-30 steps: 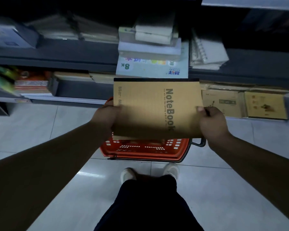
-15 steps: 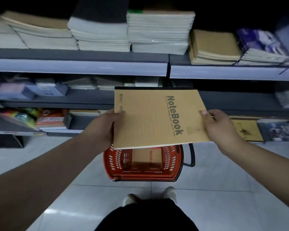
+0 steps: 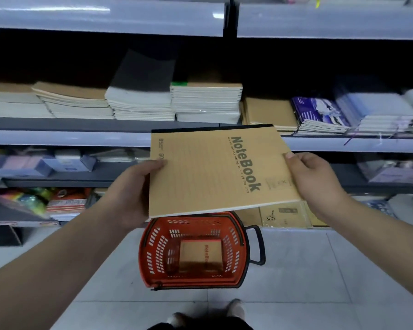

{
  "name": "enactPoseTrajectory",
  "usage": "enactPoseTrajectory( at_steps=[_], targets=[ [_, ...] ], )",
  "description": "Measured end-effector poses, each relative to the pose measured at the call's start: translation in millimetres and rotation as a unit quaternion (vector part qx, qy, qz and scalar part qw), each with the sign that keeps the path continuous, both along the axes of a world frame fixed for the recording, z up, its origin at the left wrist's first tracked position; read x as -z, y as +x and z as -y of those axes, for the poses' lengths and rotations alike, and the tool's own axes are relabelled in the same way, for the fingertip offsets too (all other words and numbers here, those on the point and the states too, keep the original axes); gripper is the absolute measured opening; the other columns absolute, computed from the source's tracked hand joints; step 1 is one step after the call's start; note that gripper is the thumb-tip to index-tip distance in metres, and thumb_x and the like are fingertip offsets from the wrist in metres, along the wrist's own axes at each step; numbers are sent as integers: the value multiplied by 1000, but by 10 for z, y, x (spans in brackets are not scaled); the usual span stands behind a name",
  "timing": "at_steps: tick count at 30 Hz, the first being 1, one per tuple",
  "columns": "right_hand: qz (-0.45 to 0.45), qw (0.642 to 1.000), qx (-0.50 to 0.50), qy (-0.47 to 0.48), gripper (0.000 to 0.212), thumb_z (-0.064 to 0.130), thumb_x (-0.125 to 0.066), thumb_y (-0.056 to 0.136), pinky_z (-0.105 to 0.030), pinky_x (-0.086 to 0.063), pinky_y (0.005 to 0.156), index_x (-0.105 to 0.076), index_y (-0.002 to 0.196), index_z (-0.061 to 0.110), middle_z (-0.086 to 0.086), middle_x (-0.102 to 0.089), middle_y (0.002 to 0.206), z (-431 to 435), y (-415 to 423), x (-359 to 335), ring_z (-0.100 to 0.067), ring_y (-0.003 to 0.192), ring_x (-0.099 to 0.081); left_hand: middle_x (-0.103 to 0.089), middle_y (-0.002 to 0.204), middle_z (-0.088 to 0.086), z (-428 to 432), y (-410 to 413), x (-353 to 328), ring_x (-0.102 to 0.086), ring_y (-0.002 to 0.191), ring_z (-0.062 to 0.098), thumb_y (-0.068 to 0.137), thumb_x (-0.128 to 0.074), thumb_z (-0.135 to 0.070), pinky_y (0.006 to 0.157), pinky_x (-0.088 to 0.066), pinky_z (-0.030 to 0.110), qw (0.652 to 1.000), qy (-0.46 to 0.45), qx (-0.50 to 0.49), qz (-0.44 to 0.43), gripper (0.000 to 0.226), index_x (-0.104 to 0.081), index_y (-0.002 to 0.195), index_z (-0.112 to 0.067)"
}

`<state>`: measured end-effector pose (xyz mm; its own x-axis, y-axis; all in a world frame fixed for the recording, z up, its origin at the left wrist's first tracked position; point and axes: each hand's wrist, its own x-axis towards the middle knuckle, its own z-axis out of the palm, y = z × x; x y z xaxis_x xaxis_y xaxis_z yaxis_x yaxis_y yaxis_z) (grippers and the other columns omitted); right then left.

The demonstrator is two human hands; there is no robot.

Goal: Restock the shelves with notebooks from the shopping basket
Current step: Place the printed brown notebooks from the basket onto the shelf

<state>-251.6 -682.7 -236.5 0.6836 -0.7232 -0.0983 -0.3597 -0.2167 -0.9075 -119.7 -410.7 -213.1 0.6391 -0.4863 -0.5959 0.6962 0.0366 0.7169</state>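
Note:
A brown kraft notebook (image 3: 208, 172) printed "NoteBook" is held flat in front of the shelves, above the basket. My left hand (image 3: 131, 189) grips its left edge, thumb on the cover. My right hand (image 3: 312, 179) grips its right edge. Below on the floor stands the red shopping basket (image 3: 150, 253), with another brown notebook (image 3: 200, 256) lying in its bottom. The middle shelf (image 3: 67, 136) just beyond the held notebook carries stacks of notebooks, among them a brown-covered stack (image 3: 270, 113) right behind its far edge.
White and grey paper stacks (image 3: 141, 103) fill the shelf's left half; purple-covered books (image 3: 320, 115) lie to the right. Lower shelves hold boxed stationery (image 3: 65, 203) and brown packs (image 3: 284, 214). An upper shelf edge (image 3: 105, 17) runs overhead. My shoes (image 3: 234, 310) stand on the tiled floor.
Both hands have lifted the notebook from just over the basket up to the middle shelf's height, and my view has tilted up, bringing the stacked shelf into sight.

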Motion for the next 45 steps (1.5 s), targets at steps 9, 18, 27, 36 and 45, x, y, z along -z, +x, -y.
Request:
enactPoseTrajectory(
  at_steps=[9,18,27,36,45],
  targets=[
    [51,996,-3,69,29,37,-54,96,-39,-53,71,-65,87,12,-5,-70,75,84,-65,-598,-22,71,-64,-70,69,8,74,33,-609,-69,55,24,88,-49,-37,44,-54,34,997,4,31,70,29,-66,94,-14],
    [95,991,-40,83,24,30,-53,98,-30,-48,56,-64,81,16,0,-67,63,113,-30,-1171,-15,57,-63,-71,67,11,63,-57,-1043,-70,54,23,93,-47,-49,43,-53,31,990,15,23,138,39,-61,106,-15],
    [152,981,-69,101,24,20,-48,100,-27,-48,52,-68,88,13,-4,-69,72,161,162,-1674,-16,59,-62,-68,58,9,141,42,-1344,-64,44,27,90,-55,-50,47,-52,36,987,-2,-92,133,35,-64,93,-16],
    [235,950,-110,176,15,13,-48,100,-24,-48,48,-62,103,8,-6,-65,66,100,493,-2033,-14,44,-49,-72,64,3,310,275,-1456,-67,48,20,97,-50,-38,51,-49,31,977,-94,-160,108,24,-63,96,-17],
    [226,952,-150,144,12,14,-52,98,-26,-53,61,-63,104,15,-1,-69,80,-88,956,-2122,-11,56,-59,-75,101,4,517,616,-1544,-73,82,20,102,-42,-33,62,-53,38,958,-186,-203,84,30,-59,121,-16]
  ],
)
